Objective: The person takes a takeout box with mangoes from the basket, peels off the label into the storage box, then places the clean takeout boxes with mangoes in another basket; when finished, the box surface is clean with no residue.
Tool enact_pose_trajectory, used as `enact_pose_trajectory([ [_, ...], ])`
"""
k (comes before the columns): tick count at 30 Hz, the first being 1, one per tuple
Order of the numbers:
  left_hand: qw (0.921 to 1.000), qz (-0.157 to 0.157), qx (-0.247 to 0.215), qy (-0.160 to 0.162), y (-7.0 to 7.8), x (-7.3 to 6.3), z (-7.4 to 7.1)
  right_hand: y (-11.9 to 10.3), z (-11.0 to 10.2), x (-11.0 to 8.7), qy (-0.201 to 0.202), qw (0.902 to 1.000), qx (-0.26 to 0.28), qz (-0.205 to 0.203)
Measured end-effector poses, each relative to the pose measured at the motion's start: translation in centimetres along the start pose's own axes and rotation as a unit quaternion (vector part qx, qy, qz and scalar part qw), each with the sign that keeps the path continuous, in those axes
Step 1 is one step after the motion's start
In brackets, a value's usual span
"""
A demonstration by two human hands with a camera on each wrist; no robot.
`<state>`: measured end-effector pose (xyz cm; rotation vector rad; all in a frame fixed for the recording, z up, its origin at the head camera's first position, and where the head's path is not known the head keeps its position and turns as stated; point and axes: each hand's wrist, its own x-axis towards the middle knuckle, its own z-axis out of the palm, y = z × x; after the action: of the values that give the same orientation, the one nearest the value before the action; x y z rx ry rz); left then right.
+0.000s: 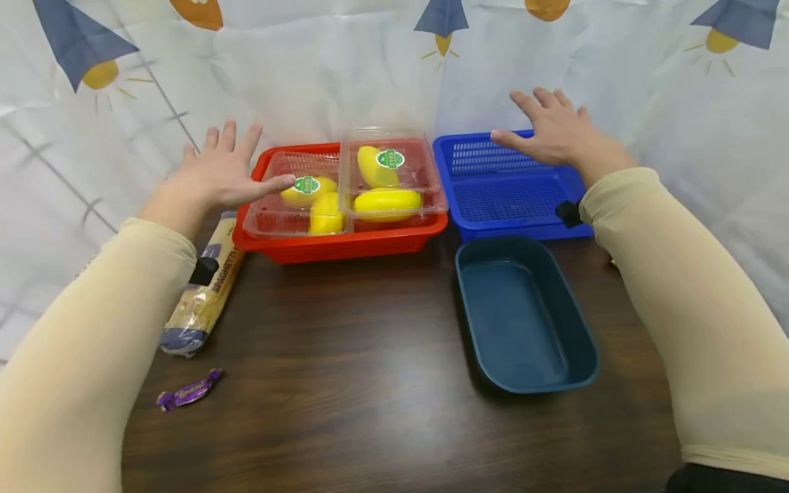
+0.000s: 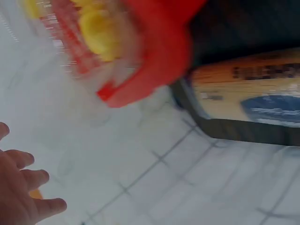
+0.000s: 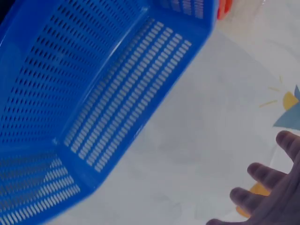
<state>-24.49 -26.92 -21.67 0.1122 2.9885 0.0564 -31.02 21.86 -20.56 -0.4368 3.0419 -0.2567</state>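
My left hand [image 1: 216,171] is raised with fingers spread, near the left end of a red basket [image 1: 345,252]. In that basket lie clear plastic clamshell boxes [image 1: 394,181] holding yellow fruit; two pieces bear green stickers. My right hand [image 1: 555,133], fingers spread, hovers over the back right of a blue basket [image 1: 511,229], which has nothing in it. Neither hand holds anything. Each wrist view catches only part of its hand: the left fingers [image 2: 35,180] at the lower left, the right fingers [image 3: 262,176] at the lower right.
A dark teal bin [image 1: 518,322] stands in front of the blue basket. Left of the red basket lies a spaghetti pack [image 1: 206,294], with a purple-wrapped candy [image 1: 191,392] nearer the front. A small yellowish thing [image 1: 613,263] is mostly hidden by the right sleeve. A patterned curtain [image 1: 382,68] hangs behind.
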Motion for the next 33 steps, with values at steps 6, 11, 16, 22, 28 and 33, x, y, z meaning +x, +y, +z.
enact_pose_trajectory([
  [6,0.9993,0.007,-0.031,-0.020,-2.7,-0.9,3.8,-0.7,0.7,0.0,-0.016,0.9958,0.078,-0.044],
  [11,0.9970,0.018,-0.067,-0.033,-3.7,-1.5,6.4,-1.6,1.6,0.2,-0.031,0.9902,0.114,-0.074],
  [16,0.9933,0.021,-0.098,-0.057,-3.7,-1.8,8.0,-2.8,2.4,0.7,-0.054,0.9881,0.125,-0.072],
  [22,0.9930,0.023,-0.100,-0.058,-3.4,-2.2,8.1,-4.9,3.6,1.3,-0.083,0.9885,0.113,-0.057],
  [28,0.9918,0.024,-0.103,-0.072,-2.9,-2.8,8.1,-6.7,4.8,1.9,-0.108,0.9848,0.126,-0.051],
  [33,0.9913,0.023,-0.104,-0.078,-2.5,-3.2,8.2,-7.6,5.5,2.4,-0.127,0.9797,0.146,-0.053],
])
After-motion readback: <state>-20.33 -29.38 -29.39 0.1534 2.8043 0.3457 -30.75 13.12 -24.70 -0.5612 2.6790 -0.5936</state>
